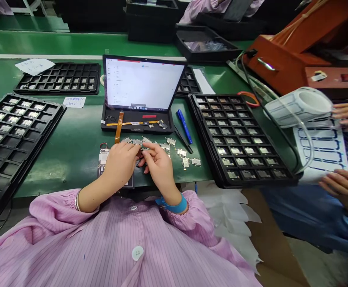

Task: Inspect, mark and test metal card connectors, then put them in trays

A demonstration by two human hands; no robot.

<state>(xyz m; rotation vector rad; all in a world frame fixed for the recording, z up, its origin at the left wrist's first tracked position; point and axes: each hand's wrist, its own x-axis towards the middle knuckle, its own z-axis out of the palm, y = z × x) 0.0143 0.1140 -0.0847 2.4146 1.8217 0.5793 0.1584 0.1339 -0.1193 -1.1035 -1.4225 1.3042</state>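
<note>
My left hand (120, 162) and my right hand (159, 164) meet near the front edge of the green bench, fingertips pinching one small metal module (140, 153) between them. Several loose modules (180, 152) lie in a row just beyond my fingers. An orange flex cable (119, 126) runs from a black test fixture (138, 124) down toward my left hand. A lit tablet screen (142, 84) stands in that fixture. A small circuit board (102, 159) lies left of my left hand.
Black compartment trays with modules sit at the left (10, 131), right (240, 139) and back left (60, 78). A blue pen (184, 126) lies beside the fixture. On the right, another person's hands (346, 187) handle a label roll (299, 104) and sheet.
</note>
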